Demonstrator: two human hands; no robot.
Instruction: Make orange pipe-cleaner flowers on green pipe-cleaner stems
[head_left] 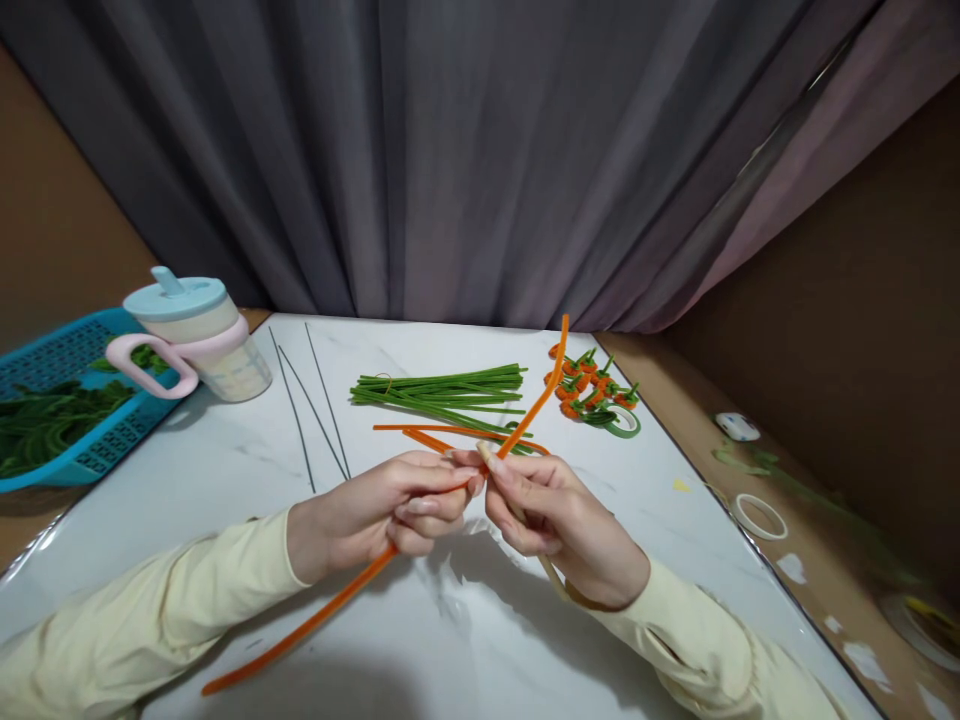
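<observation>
My left hand [420,500] is closed in a pinch on an orange pipe cleaner [300,628]. One long end of it hangs down to the lower left, and an orange length [536,405] rises from between my hands to the upper right. My right hand [551,510] meets the left fingertip to fingertip, pinched on a cream pipe cleaner [553,575] whose tail shows below the palm. The exact crossing point is hidden by my fingers. More orange lengths [427,438] show just beyond my hands; whether they are held or lie on the table, I cannot tell.
Beyond lie a bundle of green pipe cleaners [442,385], several orange-and-green pieces [581,380] and green tape [626,422]. Thin dark wires [294,400], a lidded cup [202,335] and a blue basket [82,462] stand left. A white tape roll [759,517] is right.
</observation>
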